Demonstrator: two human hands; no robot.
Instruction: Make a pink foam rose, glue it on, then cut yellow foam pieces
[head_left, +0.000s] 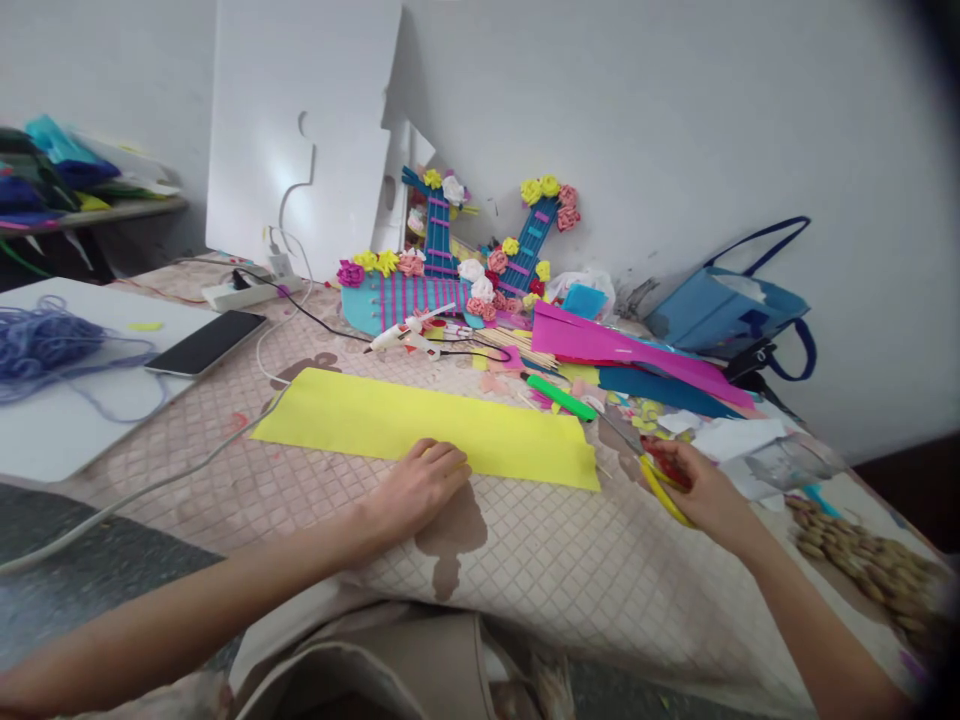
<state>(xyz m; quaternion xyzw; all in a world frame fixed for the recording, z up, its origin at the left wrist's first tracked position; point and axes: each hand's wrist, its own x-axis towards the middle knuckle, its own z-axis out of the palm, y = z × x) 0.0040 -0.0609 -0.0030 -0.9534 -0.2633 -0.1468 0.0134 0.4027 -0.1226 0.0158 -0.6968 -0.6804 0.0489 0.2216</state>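
A long yellow strip of paper or felt (435, 415) lies flat across the patterned cloth. My left hand (431, 482) is at its lower edge, fingers bent together and closed on the edge; the thumb is hidden. To the right of the strip, my right hand (697, 490) grips a pair of scissors (660, 490) with yellow and red handles. Their blades point up and left, towards a green-handled utility knife (559, 397) lying just beyond the strip's right end.
Behind the strip lie a white glue gun (409, 335), a magenta sheet (630, 350) and flower-decorated craft pieces (420, 295). A phone (206, 343) and purple yarn (49, 345) are at left, with a cable (180, 475) crossing the cloth. Peanuts (862, 560) and a blue bag (727, 305) are at right.
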